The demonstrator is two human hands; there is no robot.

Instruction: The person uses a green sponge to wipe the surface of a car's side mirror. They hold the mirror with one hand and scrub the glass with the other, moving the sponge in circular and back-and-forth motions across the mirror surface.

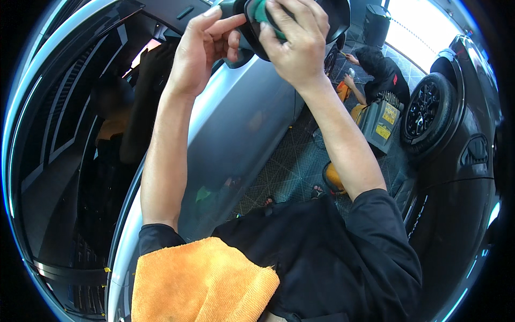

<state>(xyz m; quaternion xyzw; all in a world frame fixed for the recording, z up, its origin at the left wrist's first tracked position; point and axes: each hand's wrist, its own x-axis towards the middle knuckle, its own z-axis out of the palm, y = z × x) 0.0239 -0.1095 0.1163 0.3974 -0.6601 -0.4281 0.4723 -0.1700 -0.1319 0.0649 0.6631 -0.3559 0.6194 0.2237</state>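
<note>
At the top, both my hands are at the black side mirror (338, 16) of a light silver-blue car. My right hand (298, 48) presses a green pad (260, 13) against the mirror, its fingers bent over it; most of the pad is hidden, so I cannot tell its exact kind. My left hand (201, 53) holds nothing. Its index finger stretches to the mirror's edge while the other fingers curl loosely apart. An orange microfibre cloth (204, 282) hangs over my left shoulder and chest.
The car door (230, 134) and its dark windows run along my left. A person (383, 75) crouches ahead right beside a grey toolbox (379, 124) with yellow labels. A black car's wheel (426, 107) stands at right. Beneath is a grid-tiled floor (284, 166); a dark bin (376, 24) stands farther off.
</note>
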